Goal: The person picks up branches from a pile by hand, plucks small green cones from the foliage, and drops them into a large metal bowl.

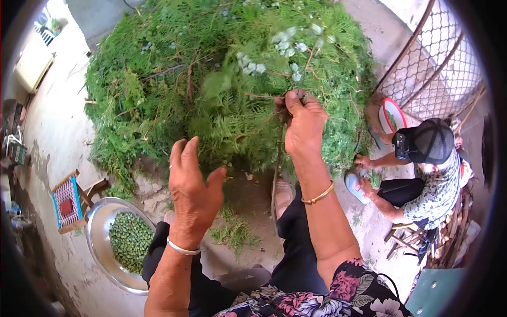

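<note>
From afar, I saw right hand (306,121) clamped on brown-stemmed sprig (310,59) with pale blue-green cones (285,41), above heap of leafy green branches (124,87); left hand (191,187), fingers spread, empty, at heap's near edge. Sprig risked slipping, I judged: single-hand pinch, snagging in heap.
</note>
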`<action>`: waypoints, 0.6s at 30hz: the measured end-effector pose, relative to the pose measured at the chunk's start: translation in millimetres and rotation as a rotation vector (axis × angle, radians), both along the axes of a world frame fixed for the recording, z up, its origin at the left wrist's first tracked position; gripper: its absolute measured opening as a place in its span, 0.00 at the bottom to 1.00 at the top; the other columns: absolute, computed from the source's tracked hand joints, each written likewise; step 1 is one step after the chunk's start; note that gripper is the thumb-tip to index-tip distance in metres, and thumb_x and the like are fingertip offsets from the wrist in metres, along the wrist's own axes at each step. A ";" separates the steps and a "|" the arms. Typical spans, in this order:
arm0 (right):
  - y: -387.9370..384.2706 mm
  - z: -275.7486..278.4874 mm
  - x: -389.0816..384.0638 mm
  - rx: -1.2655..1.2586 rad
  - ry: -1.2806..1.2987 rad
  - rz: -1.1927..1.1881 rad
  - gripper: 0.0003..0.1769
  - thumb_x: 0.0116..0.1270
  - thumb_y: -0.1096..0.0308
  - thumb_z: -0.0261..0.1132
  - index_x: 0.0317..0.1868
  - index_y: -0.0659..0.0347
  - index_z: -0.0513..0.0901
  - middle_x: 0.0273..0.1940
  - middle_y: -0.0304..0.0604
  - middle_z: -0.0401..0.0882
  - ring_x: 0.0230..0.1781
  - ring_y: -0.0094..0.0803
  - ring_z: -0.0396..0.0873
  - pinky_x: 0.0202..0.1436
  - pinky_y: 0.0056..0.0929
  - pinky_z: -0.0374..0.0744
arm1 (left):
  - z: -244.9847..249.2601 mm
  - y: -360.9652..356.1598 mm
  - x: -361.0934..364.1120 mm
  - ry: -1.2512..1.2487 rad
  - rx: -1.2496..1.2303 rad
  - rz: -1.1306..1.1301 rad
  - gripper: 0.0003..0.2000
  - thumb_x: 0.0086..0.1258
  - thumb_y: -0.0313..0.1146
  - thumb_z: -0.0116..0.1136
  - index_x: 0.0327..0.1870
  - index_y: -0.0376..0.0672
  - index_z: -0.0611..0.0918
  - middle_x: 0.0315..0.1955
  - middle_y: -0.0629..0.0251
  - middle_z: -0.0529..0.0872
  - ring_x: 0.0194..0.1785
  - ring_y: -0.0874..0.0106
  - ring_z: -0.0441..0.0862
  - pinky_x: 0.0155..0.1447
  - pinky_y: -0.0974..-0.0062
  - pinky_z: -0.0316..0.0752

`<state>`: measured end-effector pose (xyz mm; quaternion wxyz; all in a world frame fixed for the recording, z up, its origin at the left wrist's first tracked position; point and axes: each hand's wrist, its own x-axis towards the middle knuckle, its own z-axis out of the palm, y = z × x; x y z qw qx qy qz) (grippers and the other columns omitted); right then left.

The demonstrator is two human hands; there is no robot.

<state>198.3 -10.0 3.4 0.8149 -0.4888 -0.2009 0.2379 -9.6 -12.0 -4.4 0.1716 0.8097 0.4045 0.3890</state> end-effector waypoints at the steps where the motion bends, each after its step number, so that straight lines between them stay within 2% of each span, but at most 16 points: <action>1: -1.9 -0.3 3.2 0.044 -0.014 0.014 0.02 0.63 0.79 0.59 0.32 0.66 0.77 0.27 0.39 0.77 0.27 0.26 0.77 0.36 0.24 0.74 | -1.7 2.0 -1.2 -0.012 -0.021 0.010 0.30 0.49 0.22 0.66 0.57 0.34 0.70 0.55 0.46 0.72 0.55 0.53 0.73 0.54 0.65 0.71; 3: -4.4 6.5 4.3 0.077 0.006 0.010 0.02 0.63 0.79 0.58 0.32 0.66 0.77 0.28 0.39 0.77 0.28 0.27 0.77 0.36 0.24 0.74 | -4.1 6.9 -2.9 -0.027 -0.028 0.033 0.27 0.50 0.23 0.65 0.55 0.35 0.72 0.51 0.51 0.76 0.52 0.60 0.76 0.49 0.70 0.73; 6: -7.0 7.1 6.5 0.105 0.064 0.014 0.03 0.63 0.79 0.59 0.31 0.66 0.77 0.28 0.40 0.78 0.28 0.27 0.78 0.36 0.24 0.74 | -3.6 10.6 -4.1 -0.022 -0.065 0.048 0.25 0.51 0.23 0.64 0.53 0.35 0.74 0.48 0.53 0.78 0.49 0.62 0.78 0.47 0.70 0.74; 7: -7.3 7.3 8.1 0.107 0.099 0.021 0.03 0.63 0.79 0.59 0.31 0.66 0.77 0.29 0.40 0.78 0.29 0.28 0.78 0.36 0.25 0.74 | -7.4 12.4 -3.4 -0.033 -0.043 0.063 0.23 0.51 0.23 0.64 0.51 0.35 0.75 0.45 0.55 0.80 0.46 0.64 0.79 0.45 0.71 0.74; 13: -11.1 10.8 8.4 0.166 0.160 0.039 0.02 0.62 0.79 0.60 0.33 0.65 0.76 0.30 0.42 0.78 0.29 0.30 0.79 0.37 0.26 0.74 | -7.5 10.2 -3.3 -0.017 -0.094 0.041 0.19 0.51 0.23 0.64 0.47 0.33 0.77 0.38 0.55 0.82 0.42 0.66 0.80 0.42 0.73 0.75; 14: -11.3 9.5 9.1 0.168 0.160 0.038 0.02 0.62 0.79 0.60 0.33 0.65 0.76 0.30 0.42 0.78 0.29 0.30 0.79 0.37 0.26 0.74 | -7.2 9.2 -3.3 -0.016 -0.092 0.039 0.19 0.51 0.23 0.64 0.47 0.33 0.77 0.38 0.55 0.82 0.42 0.66 0.80 0.42 0.73 0.75; 16: -10.7 4.7 10.9 0.193 0.172 0.063 0.03 0.61 0.80 0.61 0.34 0.64 0.75 0.30 0.41 0.78 0.29 0.31 0.79 0.37 0.26 0.74 | -6.3 7.4 -2.9 -0.043 -0.171 0.005 0.18 0.50 0.22 0.64 0.44 0.30 0.76 0.39 0.49 0.80 0.41 0.55 0.79 0.44 0.66 0.74; 18: -9.6 3.0 11.7 0.190 0.172 0.058 0.03 0.61 0.81 0.61 0.33 0.64 0.75 0.29 0.41 0.78 0.29 0.31 0.79 0.37 0.26 0.74 | -5.6 7.2 -2.7 -0.038 -0.180 -0.010 0.18 0.50 0.22 0.64 0.44 0.30 0.76 0.39 0.49 0.80 0.40 0.55 0.80 0.43 0.66 0.74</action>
